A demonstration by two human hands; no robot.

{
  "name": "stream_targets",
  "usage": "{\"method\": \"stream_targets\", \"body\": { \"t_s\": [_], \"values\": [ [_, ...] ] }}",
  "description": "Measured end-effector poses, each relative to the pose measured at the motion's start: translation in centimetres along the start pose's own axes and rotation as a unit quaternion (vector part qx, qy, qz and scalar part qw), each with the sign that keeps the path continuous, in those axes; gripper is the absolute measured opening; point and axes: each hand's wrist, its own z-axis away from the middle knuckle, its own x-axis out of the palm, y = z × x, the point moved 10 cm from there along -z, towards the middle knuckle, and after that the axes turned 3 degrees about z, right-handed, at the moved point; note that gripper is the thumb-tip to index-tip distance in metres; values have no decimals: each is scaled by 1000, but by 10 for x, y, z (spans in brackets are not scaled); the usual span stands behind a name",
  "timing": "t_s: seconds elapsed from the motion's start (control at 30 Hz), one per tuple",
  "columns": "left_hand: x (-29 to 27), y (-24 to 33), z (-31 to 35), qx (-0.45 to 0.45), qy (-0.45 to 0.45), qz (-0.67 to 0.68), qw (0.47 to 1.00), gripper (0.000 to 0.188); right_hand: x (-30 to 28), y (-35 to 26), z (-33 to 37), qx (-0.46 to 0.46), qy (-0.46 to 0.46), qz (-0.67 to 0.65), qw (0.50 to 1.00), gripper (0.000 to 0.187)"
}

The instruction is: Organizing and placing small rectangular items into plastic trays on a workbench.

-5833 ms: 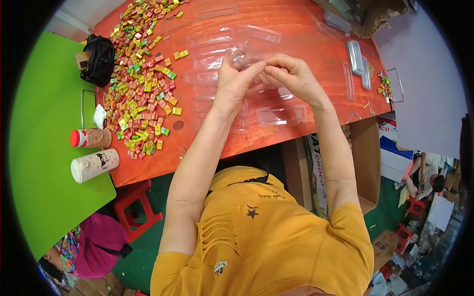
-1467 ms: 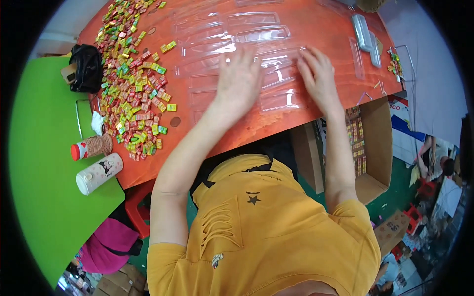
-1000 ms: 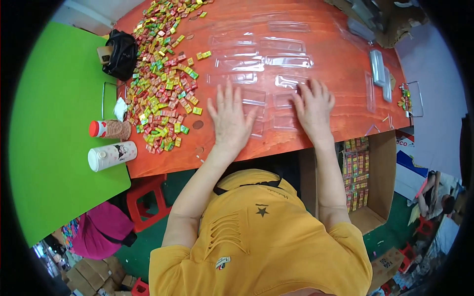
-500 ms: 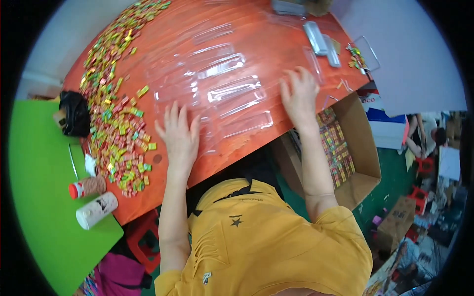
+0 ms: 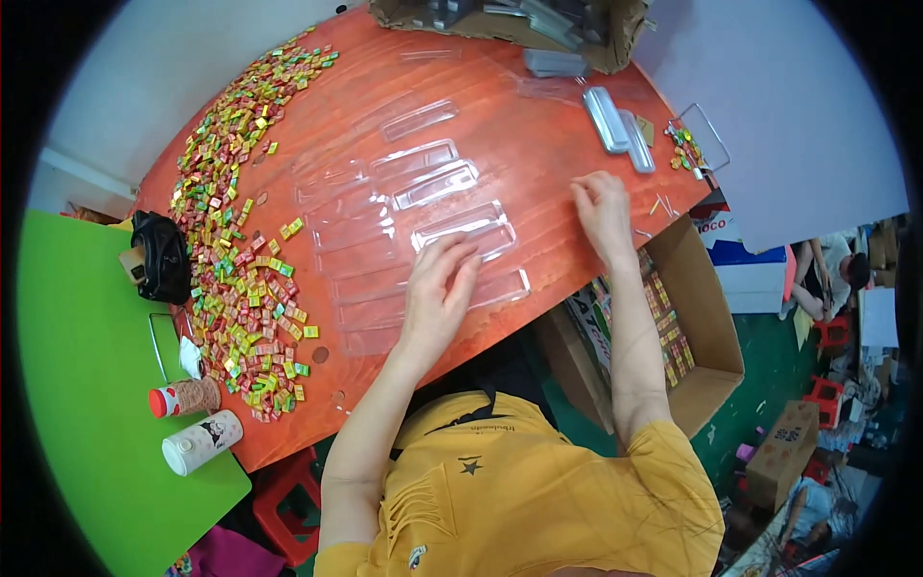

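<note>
Clear shallow plastic trays [image 5: 420, 121] lie in two uneven columns on the orange-red table [image 5: 538, 221]. My left hand [image 5: 437, 298] is over the nearer trays, fingers slightly bent and thumb apart. Its fingertips reach the near edge of a clear tray [image 5: 468, 229]; whether they press on it I cannot tell. To the right of the trays, my right hand [image 5: 604, 219] hovers low or rests by the table's front edge, its fingers curled in. What they hold, if anything, is hidden.
Small wrapped sweets [image 5: 240, 298] form a long pile on the left. Beside it are a black bag [image 5: 162, 258], a red-lidded jar [image 5: 185, 396] and a white tumbler [image 5: 202, 442]. Stacked plastic cases [image 5: 606, 120] lie far right. An open carton [image 5: 707, 385] stands below the edge.
My left hand has moved right across the trays. My right hand has curled its fingers, which were spread before. The view has tilted, showing more of the carton at the back.
</note>
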Motion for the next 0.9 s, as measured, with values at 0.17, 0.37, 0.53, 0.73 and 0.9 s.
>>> {"method": "stream_targets", "body": {
  "t_s": [0.17, 0.37, 0.53, 0.73, 0.9],
  "values": [
    [8, -28, -47, -192, 99, 372, 903, 51, 14, -131, -8, -101, -104, -278, 949, 10],
    [-33, -69, -58, -228, 175, 493, 821, 57, 63, -193, -31, -222, -168, -258, 925, 15],
    [-98, -58, -18, -206, 219, 372, 878, 59, 117, -190, -122, -269, -27, -81, 959, 17],
    [-146, -41, 65, -169, 229, -5, 959, 30, 207, -191, -210, -239, -20, 35, 970, 16],
    [-161, -20, 130, -114, 269, -224, 930, 34, 253, -221, -214, -288, -96, 196, 932, 15]
  ]
}}
